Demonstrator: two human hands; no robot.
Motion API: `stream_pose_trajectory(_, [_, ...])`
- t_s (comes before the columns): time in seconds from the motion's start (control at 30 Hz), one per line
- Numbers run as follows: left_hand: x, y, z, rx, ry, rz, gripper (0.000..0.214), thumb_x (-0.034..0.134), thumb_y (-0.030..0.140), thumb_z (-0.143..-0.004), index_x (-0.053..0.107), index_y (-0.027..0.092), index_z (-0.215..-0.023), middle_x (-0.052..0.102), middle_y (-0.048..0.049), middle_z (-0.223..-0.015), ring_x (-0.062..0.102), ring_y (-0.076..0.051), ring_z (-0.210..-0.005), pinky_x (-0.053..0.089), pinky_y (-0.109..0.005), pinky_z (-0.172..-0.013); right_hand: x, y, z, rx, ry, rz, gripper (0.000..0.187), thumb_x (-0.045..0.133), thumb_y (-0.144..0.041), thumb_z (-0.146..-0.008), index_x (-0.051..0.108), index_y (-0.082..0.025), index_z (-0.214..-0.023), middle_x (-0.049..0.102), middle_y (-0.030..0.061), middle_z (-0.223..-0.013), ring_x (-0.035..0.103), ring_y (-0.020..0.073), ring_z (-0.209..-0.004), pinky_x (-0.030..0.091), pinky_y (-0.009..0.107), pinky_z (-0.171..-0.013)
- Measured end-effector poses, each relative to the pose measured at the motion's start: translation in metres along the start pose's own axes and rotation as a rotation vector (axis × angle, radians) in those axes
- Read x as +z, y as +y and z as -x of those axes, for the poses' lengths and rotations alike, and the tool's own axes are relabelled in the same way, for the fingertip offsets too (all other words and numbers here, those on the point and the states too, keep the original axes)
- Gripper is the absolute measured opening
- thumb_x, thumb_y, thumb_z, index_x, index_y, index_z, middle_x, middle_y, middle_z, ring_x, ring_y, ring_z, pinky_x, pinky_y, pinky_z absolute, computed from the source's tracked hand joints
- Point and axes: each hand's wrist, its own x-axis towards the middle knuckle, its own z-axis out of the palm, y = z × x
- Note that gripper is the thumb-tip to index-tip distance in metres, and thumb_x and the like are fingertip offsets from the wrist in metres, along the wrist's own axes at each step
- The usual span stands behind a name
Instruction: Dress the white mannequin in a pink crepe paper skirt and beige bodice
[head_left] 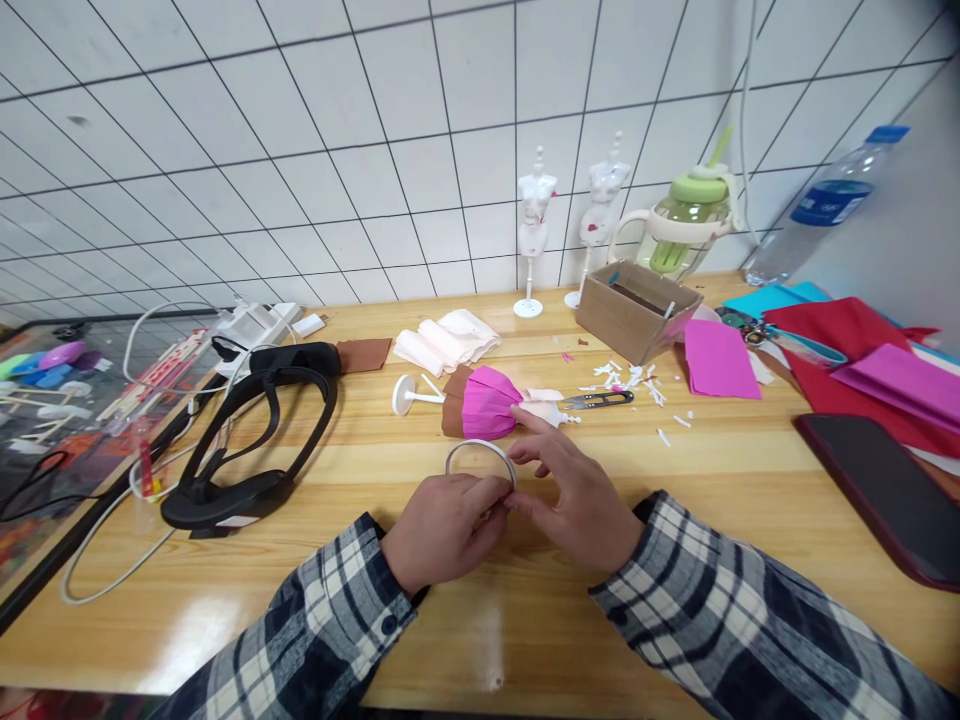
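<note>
My left hand (459, 525) is closed around the lower edge of a thin, narrow ring (480, 446) that looks like a roll of tape. My right hand (577, 490) is beside it, fingers apart; its thumb tip meets the ring's right side and its index finger stretches forward over the mini mannequin's skirt. That small white mannequin (409, 394) lies on its side just beyond the ring, dressed in a pink paper skirt (489, 400) over a brown paper layer (454, 402). Thread snips (600, 400) rest by its upper end.
Two white mini mannequins (529, 240) stand against the tiled wall. Near them are a cardboard box (634, 315), paper scraps (637, 378), a green-lidded cup (694, 215) and a water bottle (829, 205). Pink paper (721, 360) and a phone (885, 490) lie right; a black headset (247, 440) sits left.
</note>
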Motion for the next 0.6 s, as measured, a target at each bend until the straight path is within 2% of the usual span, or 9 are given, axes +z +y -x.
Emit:
stream_pose_trajectory(0.17, [-0.0008,-0.0029,-0.0008,0.003,-0.107,0.024,0.009,0.045,0.017,-0.087,0.052,0.021,-0.090,0.066,-0.0009,-0.075,0.062,-0.016,-0.064,0.039,-0.027,-0.055,0.0019,0.0068,-0.0002,0.017,-0.061,-0.001,0.025,0.065,-0.020,-0.081,0.051,-0.024,-0.101,0.043,0.0092,-0.148,0.049,0.0249,-0.126,0.053,0.041,-0.088])
stream_pose_trajectory(0.3, [-0.0007,-0.0042,-0.0004,-0.016,-0.172,0.024,0.013,0.045,0.017,-0.087,0.055,0.021,-0.094,0.069,-0.0009,-0.079,0.064,-0.018,-0.069,0.041,-0.028,-0.058,0.0043,0.0108,-0.0004,0.029,-0.068,-0.048,0.025,0.066,-0.018,-0.079,0.048,-0.022,-0.096,0.047,0.0104,-0.143,0.051,0.0248,-0.123,0.051,0.043,-0.092])
stream_pose_trajectory(0.43, [-0.0010,-0.0044,0.0005,-0.034,-0.161,0.028,0.017,0.044,0.018,-0.089,0.055,0.021,-0.102,0.069,-0.0012,-0.081,0.064,-0.018,-0.070,0.041,-0.028,-0.060,0.0041,0.0103,-0.0006,0.024,-0.076,-0.027,0.018,0.064,-0.018,-0.082,0.047,-0.022,-0.087,0.058,0.0105,-0.128,0.056,0.0253,-0.114,0.050,0.044,-0.089])
stream_pose_trajectory(0.5, [-0.0019,-0.0037,0.0004,-0.039,-0.137,0.036,0.016,0.043,0.018,-0.090,0.055,0.020,-0.099,0.068,-0.0012,-0.078,0.063,-0.017,-0.067,0.040,-0.028,-0.058,0.0038,0.0097,-0.0006,0.039,-0.030,-0.043,0.025,0.068,-0.020,-0.080,0.049,-0.022,-0.096,0.057,0.0105,-0.128,0.061,0.0223,-0.100,0.053,0.040,-0.079])
stream_pose_trajectory(0.6, [-0.0031,-0.0017,-0.0005,-0.054,-0.095,0.058,0.013,0.043,0.020,-0.090,0.055,0.019,-0.093,0.064,-0.0002,-0.070,0.060,-0.016,-0.061,0.037,-0.027,-0.055,0.0033,0.0095,-0.0008,0.050,0.046,-0.105,0.054,0.074,-0.025,-0.078,0.045,-0.025,-0.123,0.051,0.0101,-0.135,0.063,0.0169,-0.086,0.055,0.034,-0.069])
